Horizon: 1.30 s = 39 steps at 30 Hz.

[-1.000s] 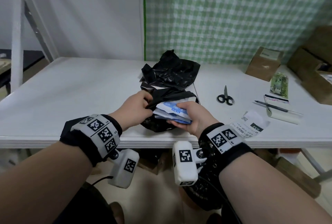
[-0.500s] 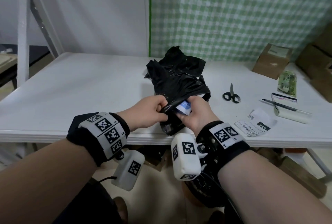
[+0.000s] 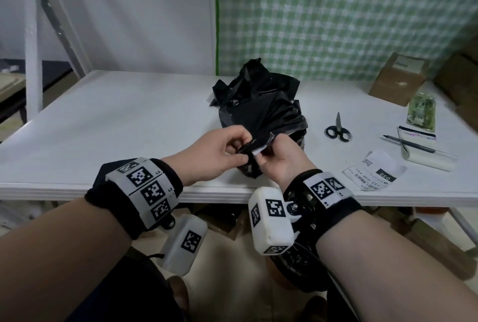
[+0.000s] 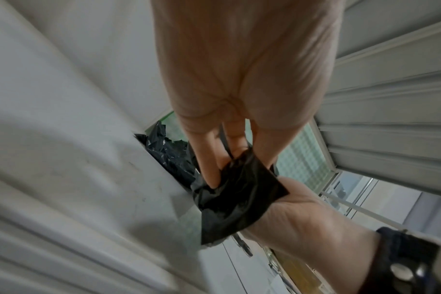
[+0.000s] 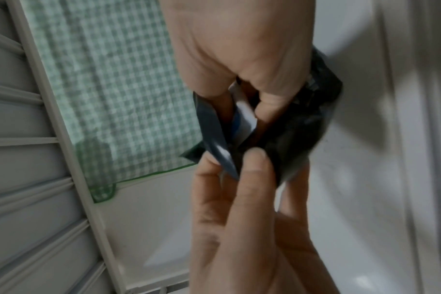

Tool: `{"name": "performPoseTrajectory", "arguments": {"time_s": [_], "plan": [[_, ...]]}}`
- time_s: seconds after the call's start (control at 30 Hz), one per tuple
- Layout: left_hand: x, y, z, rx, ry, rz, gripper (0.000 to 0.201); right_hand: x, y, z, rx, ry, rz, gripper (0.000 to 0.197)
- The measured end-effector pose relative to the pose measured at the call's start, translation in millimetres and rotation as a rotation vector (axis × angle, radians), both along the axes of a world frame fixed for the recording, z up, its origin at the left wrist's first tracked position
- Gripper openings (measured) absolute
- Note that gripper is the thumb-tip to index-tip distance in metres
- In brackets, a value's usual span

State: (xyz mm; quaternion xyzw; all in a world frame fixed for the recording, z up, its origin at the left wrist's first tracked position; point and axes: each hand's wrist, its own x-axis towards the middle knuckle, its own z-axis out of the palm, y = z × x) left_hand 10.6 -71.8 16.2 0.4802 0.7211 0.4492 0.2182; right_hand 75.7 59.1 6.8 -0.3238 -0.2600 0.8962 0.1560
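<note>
Left hand (image 3: 222,151) and right hand (image 3: 280,160) pinched the black bag (image 3: 263,112) at its mouth; the packet (image 3: 258,150), previously exposed, appeared almost fully inserted.

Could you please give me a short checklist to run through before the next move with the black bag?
1. Left hand pinches the mouth of the black bag: ok.
2. Right hand holds the opposite edge of the mouth: ok.
3. Packet fully inside: not ok, a white corner shows at the mouth.
4. Bag's body rests on the table: ok.
5. Scissors and printed label lie clear of both hands: ok.
6. Adhesive strip on the flap ready: cannot tell.
</note>
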Motion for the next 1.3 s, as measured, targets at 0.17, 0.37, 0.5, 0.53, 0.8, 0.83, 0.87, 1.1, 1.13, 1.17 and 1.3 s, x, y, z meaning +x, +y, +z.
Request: {"name": "performPoseTrajectory", "arguments": {"time_s": [0.17, 0.37, 0.5, 0.53, 0.8, 0.83, 0.87, 1.1, 1.13, 1.17, 1.3], "plan": [[-5, -5, 8, -0.047, -0.185, -0.062, 0.011, -8, -1, -8, 0.013, 0.037, -0.041, 0.033], [-33, -3, 1, -0.202, -0.287, 0.474, 0.049, 2, 2, -10, 0.066, 0.044, 0.075, 0.020], [-40, 3, 9, -0.127, -0.443, 0.443, 0.042, 6, 0, -15, 0.206, -0.050, 0.246, 0.024], [-39, 5, 12, -0.096, -0.469, 0.443, 0.033, 7, 0, -16, 0.231, -0.066, 0.273, 0.025], [-32, 10, 5, 0.190, -0.734, 0.443, 0.022, 3, 13, -16, 0.228, -0.022, 0.293, 0.011], [-31, 10, 6, 0.229, -0.761, 0.454, 0.023, 2, 14, -18, 0.208, -0.005, 0.263, 0.011], [-31, 10, 7, 0.265, -0.775, 0.487, 0.024, 1, 15, -20, 0.191, 0.017, 0.223, 0.011], [-27, 6, 0, -0.069, -0.760, 0.394, 0.041, -3, 8, -24, 0.053, 0.110, 0.084, 0.024], [-26, 5, -1, -0.105, -0.804, 0.331, 0.050, -4, 6, -23, 0.040, 0.113, 0.090, 0.027], [-26, 4, -2, -0.123, -0.834, 0.279, 0.059, -4, 4, -22, 0.033, 0.110, 0.100, 0.029], [-26, 2, -5, -0.218, -0.651, 0.198, 0.049, -1, 5, -21, 0.108, 0.079, 0.211, 0.028]]}}
